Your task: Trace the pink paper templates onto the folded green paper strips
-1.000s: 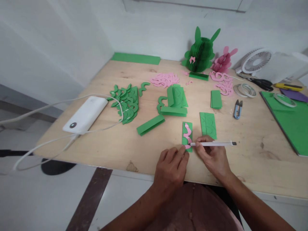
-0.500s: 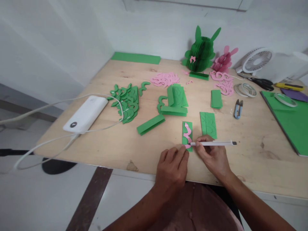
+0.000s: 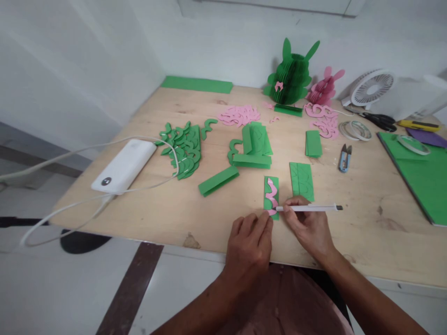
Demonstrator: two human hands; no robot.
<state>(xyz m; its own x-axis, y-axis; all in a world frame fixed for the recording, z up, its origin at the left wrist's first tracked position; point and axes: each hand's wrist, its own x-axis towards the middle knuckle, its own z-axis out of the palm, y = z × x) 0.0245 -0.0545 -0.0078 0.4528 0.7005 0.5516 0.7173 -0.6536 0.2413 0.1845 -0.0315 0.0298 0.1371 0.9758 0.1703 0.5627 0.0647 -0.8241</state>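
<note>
1. Workpiece: a narrow green card (image 3: pixel 267 186) lies flat on the wooden table (image 3: pixel 167 209), near its front edge, with its long side pointing away from the person. A wavy pink cutout (image 3: pixel 272 188) lies on top of it, within its outline apart from the near end, which is partly covered by fingers.
2. Left hand (image 3: pixel 249 242): palm down, at the near left of the card. The fingers are extended side by side, and the foremost fingertips touch the near end of the card and cutout. The thumb is hidden, and the pressure applied cannot be told.
3. Right hand (image 3: pixel 310 229): just right of the card and apart from it. Thumb and fingers pinch a white pen (image 3: pixel 319 208) close to its writing end; the other fingers are curled under and partly hidden.
4. Pen: nearly level across the view, tip to the left, at the right edge of the cutout near its lower part. Whether the tip bears on the paper is too small to tell.
5. Position between hands: the card's near end sits between the left fingertips and the right hand; its far end extends beyond both.
6. Adjacent items: a green card with drawn curves (image 3: pixel 302 179) lies just beyond the right hand. A folded green strip (image 3: pixel 219 181) lies to the left of the workpiece, and a stack of green cards (image 3: pixel 258 139) lies beyond it.
</note>
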